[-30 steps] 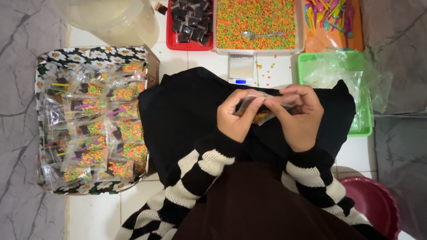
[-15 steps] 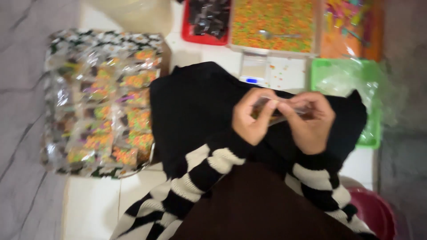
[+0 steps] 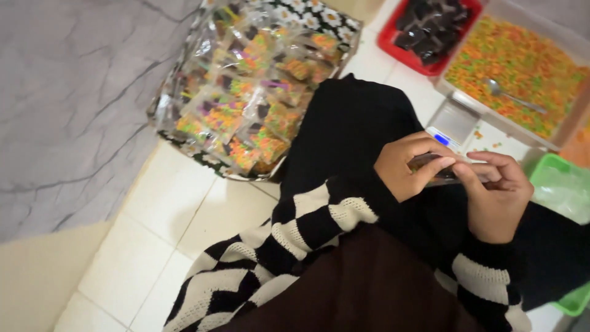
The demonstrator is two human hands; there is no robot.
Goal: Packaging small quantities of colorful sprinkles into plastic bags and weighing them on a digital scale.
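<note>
My left hand and my right hand meet over my lap, both pinching a small clear plastic packet of coloured bits between thumbs and fingers. The packet is mostly hidden by my fingers. Both sleeves are black-and-white checked, over a black cloth on my lap. A box of filled clear snack packets lies to the left of my hands.
A tray of small orange and green candies with a metal spoon sits at the top right. A red tray of dark chocolate pieces is beside it. A small digital scale and a green basket lie close to my hands.
The view has swung and tilted, so the packet box now sits at the upper middle and the floor shows at left. My hands stay together on the packet.
</note>
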